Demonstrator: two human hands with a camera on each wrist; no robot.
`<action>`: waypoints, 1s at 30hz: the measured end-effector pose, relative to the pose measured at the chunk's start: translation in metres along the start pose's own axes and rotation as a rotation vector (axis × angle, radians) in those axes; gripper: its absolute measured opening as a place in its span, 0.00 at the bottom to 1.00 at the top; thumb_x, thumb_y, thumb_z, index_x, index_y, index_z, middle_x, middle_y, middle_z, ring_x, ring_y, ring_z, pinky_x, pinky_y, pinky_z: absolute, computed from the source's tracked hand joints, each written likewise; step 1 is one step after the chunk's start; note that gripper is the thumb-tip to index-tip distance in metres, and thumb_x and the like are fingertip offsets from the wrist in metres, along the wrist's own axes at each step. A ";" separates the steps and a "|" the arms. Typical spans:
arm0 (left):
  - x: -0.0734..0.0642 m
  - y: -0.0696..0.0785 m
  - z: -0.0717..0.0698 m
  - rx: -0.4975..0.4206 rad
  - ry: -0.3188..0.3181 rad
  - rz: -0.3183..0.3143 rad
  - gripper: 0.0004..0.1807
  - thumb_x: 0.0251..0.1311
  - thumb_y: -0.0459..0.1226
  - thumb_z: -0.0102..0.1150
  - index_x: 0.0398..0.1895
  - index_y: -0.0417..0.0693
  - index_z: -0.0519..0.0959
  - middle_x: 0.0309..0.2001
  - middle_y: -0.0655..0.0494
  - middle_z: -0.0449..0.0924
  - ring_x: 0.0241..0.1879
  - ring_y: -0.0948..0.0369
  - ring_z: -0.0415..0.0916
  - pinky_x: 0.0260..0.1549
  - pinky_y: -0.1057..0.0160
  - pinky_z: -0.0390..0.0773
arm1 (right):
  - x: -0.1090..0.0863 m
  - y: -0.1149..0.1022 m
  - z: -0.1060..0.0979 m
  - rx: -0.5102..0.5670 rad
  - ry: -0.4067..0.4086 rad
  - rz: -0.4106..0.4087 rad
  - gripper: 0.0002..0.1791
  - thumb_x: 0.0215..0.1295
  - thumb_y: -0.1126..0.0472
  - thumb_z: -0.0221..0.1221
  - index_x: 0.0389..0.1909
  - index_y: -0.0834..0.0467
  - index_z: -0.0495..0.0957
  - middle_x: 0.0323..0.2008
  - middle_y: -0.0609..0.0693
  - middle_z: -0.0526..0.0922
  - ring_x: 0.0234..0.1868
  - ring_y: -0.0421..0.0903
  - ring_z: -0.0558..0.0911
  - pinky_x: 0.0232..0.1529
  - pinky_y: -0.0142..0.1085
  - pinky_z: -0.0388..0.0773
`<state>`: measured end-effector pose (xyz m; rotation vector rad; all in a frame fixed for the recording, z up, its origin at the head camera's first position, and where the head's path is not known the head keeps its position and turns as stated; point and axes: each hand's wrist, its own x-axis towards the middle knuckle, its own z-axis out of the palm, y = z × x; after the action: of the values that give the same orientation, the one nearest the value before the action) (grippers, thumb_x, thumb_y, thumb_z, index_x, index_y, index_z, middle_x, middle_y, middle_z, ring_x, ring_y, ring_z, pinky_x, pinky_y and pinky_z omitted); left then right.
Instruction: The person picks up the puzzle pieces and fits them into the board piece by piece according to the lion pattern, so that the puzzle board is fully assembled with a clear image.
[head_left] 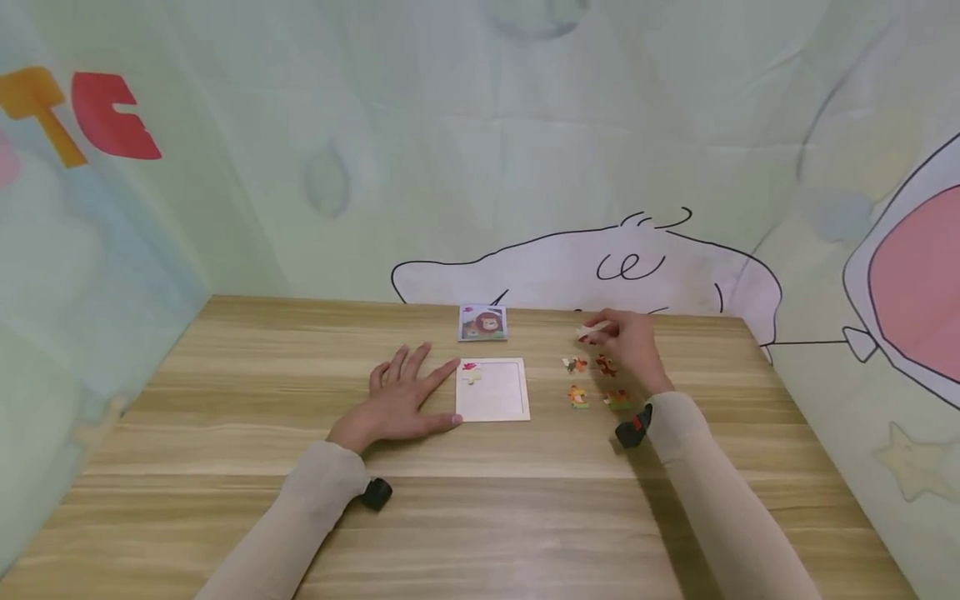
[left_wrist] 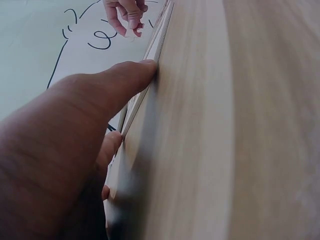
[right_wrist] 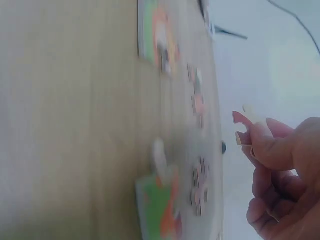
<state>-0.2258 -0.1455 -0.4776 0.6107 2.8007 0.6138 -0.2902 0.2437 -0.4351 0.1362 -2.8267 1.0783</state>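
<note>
My left hand (head_left: 401, 404) lies with spread fingers on the table, its thumb and index fingertip touching the left edge of a white square puzzle tray (head_left: 491, 415). In the tray's upper left corner sit puzzle pieces, one pinkish red and one pale yellow (head_left: 472, 378). Above the table, past the loose pieces, my right hand (head_left: 633, 346) pinches a puzzle piece (right_wrist: 242, 137) between thumb and fingertips. It is pale with a reddish-brown part. Several loose puzzle pieces, among them an orange and green one (head_left: 577, 397), lie spaced apart to the right of the tray.
A small square card with a lion picture (head_left: 483, 323) lies behind the tray, near the table's back edge. The wooden table (head_left: 450, 533) meets a printed cloth backdrop (head_left: 480, 183) at the rear. Each wrist wears a small black device.
</note>
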 end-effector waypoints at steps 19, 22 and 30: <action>0.000 0.001 0.000 -0.004 0.002 -0.002 0.52 0.65 0.70 0.58 0.88 0.70 0.52 0.90 0.41 0.32 0.87 0.32 0.26 0.77 0.26 0.35 | -0.015 -0.036 0.031 0.112 -0.104 0.007 0.10 0.73 0.57 0.70 0.50 0.54 0.90 0.34 0.57 0.90 0.26 0.46 0.78 0.27 0.33 0.74; -0.001 0.003 -0.003 -0.001 -0.003 -0.003 0.52 0.65 0.70 0.59 0.88 0.69 0.53 0.90 0.41 0.32 0.87 0.31 0.27 0.77 0.26 0.36 | -0.018 -0.044 0.035 0.128 -0.104 -0.009 0.09 0.72 0.57 0.70 0.49 0.54 0.91 0.32 0.56 0.89 0.27 0.45 0.75 0.27 0.32 0.70; -0.004 0.005 -0.006 0.007 -0.025 -0.017 0.51 0.67 0.70 0.57 0.88 0.68 0.52 0.90 0.41 0.32 0.87 0.32 0.27 0.77 0.26 0.37 | -0.020 -0.061 0.055 0.144 -0.154 -0.061 0.08 0.70 0.59 0.71 0.47 0.54 0.93 0.31 0.54 0.91 0.28 0.42 0.72 0.31 0.32 0.66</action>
<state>-0.2226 -0.1451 -0.4697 0.5910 2.7835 0.5895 -0.2664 0.1628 -0.4381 0.3294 -2.8538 1.3106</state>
